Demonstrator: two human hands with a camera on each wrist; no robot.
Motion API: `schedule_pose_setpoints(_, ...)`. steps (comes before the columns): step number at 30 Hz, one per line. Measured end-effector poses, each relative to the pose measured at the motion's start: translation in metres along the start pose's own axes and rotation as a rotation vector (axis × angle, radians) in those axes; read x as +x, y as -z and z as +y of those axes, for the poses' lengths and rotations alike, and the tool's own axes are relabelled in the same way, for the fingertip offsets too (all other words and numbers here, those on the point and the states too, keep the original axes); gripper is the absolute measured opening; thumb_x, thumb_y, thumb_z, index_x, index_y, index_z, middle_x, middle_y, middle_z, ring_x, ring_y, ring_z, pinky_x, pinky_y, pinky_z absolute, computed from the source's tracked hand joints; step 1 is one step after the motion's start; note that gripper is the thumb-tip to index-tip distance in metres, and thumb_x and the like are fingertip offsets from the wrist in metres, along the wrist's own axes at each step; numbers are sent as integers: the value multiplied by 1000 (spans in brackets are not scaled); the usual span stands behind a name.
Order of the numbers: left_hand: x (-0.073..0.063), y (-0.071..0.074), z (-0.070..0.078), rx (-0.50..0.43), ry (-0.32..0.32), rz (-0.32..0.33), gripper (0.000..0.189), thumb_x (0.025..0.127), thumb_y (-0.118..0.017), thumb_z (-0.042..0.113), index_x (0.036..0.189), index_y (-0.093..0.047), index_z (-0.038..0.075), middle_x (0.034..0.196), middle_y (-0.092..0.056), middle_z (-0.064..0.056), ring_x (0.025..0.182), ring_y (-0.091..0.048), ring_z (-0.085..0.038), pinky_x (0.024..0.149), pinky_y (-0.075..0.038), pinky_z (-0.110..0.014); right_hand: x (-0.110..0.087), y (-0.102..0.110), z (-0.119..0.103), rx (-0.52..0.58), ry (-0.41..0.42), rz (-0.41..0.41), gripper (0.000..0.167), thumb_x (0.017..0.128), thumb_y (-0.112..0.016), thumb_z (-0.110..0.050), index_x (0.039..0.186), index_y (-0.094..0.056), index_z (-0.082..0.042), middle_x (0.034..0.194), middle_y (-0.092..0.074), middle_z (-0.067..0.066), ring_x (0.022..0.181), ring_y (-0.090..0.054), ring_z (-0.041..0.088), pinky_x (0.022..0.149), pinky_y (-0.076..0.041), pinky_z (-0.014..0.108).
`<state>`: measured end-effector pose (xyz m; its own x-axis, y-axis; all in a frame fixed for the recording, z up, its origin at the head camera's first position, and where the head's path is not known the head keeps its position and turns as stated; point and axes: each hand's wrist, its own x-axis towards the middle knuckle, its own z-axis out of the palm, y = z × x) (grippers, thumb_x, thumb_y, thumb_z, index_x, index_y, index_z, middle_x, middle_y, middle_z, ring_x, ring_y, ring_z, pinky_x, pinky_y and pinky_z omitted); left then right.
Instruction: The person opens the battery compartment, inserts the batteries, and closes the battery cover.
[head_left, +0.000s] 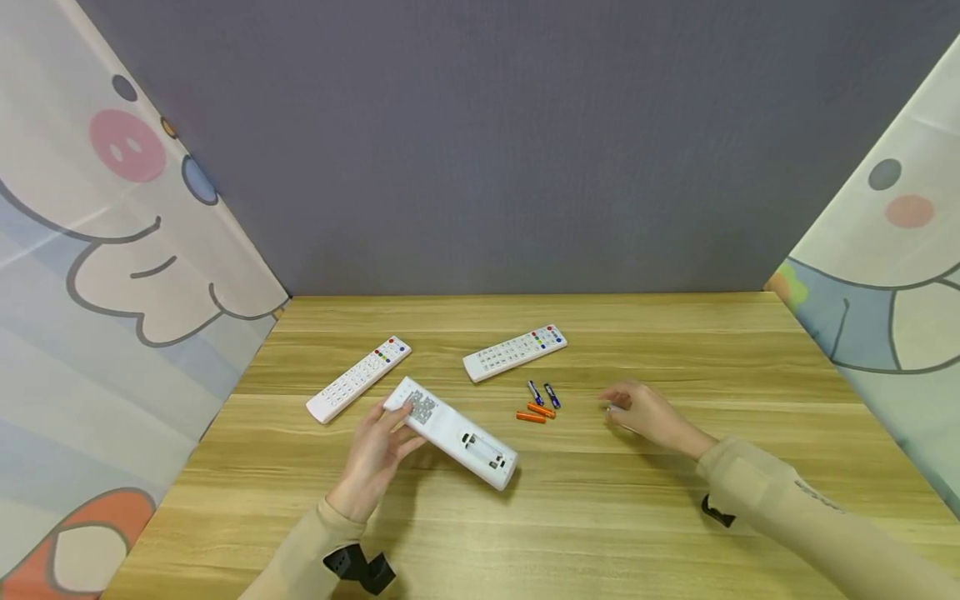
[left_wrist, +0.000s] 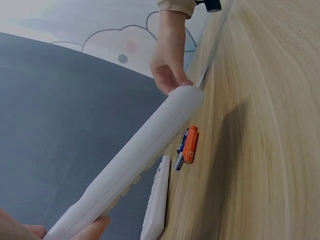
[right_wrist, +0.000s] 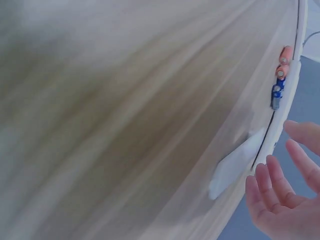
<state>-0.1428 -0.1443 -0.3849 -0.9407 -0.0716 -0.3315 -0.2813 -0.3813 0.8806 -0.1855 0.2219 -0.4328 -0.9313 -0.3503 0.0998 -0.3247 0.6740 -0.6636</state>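
Observation:
My left hand [head_left: 372, 458] grips one end of a white remote control [head_left: 450, 429], held tilted above the table with its back up. Its battery compartment [head_left: 483, 450] is uncovered, with metal contacts showing inside. My right hand [head_left: 647, 414] is low over the table to the right, its fingers apart in the right wrist view. Close by those fingers is a small white battery cover [right_wrist: 235, 165], blurred; whether they touch it is hard to tell. Between the hands lie two orange batteries [head_left: 531, 417] and two blue batteries [head_left: 552, 395].
Two more white remotes lie buttons up, one remote [head_left: 360, 379] behind my left hand and another remote [head_left: 515, 352] beyond the batteries. A grey panel [head_left: 525, 150] stands along the back edge of the wooden table [head_left: 585, 533]. Patterned curtains [head_left: 892, 250] hang at both sides.

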Motion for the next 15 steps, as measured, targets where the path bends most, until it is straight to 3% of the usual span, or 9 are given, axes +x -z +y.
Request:
schedule_pose_setpoints(7, 1, 1, 0, 3, 2, 5, 33, 90, -42, 4, 123, -35, 0, 88, -56, -1, 75, -59, -13, 69, -52, -28, 9, -10, -13, 27, 38, 10, 22, 76, -63, 0, 97, -61, 4, 92, -59, 15, 79, -56, 23, 68, -51, 28)
schedule_pose_setpoints(15, 2, 2, 0, 3, -1, 1, 34, 90, -42, 4, 124, -34, 0, 89, -56, -1, 77, -60, -14, 72, -52, -31, 16, -22, -25, 82, 42, -11, 23, 76, -64, -1, 98, -61, 4, 91, -58, 14, 79, -55, 19, 68, -50, 23)
